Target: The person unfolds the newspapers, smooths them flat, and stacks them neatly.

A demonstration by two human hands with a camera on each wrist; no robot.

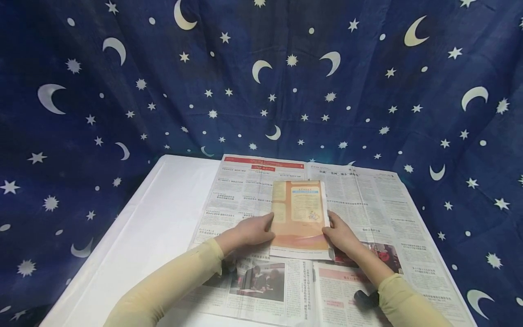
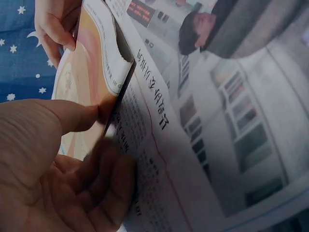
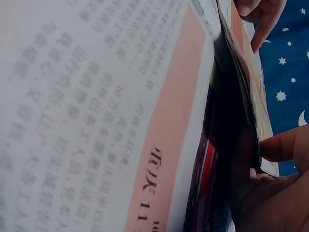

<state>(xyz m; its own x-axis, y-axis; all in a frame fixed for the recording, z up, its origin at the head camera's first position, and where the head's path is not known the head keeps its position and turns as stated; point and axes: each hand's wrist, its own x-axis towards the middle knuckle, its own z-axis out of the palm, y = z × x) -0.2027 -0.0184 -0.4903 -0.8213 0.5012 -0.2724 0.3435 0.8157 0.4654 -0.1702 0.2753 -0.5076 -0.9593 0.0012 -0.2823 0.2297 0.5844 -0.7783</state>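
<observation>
A folded paper packet (image 1: pixel 304 218), printed in orange and cream with a blue strip, is held just over the spread newspaper (image 1: pixel 261 290). At its left edge my left hand (image 1: pixel 251 229) pinches it, thumb on top and fingers curled beneath. My right hand (image 1: pixel 343 234) grips the opposite edge in the same way. The left wrist view shows the left thumb (image 2: pixel 79 116) on the orange face, and a layered fold (image 2: pixel 120 43) along the near edge. In the right wrist view the right thumb (image 3: pixel 280 145) presses the packet's rim; the right fingers are partly in shadow.
The newspaper lies open across a white table (image 1: pixel 155 218), whose bare surface shows on the left. A dark blue curtain (image 1: pixel 261 91) with moons and stars hangs behind and beside the table. A small black object (image 1: pixel 365 299) is at the right wrist.
</observation>
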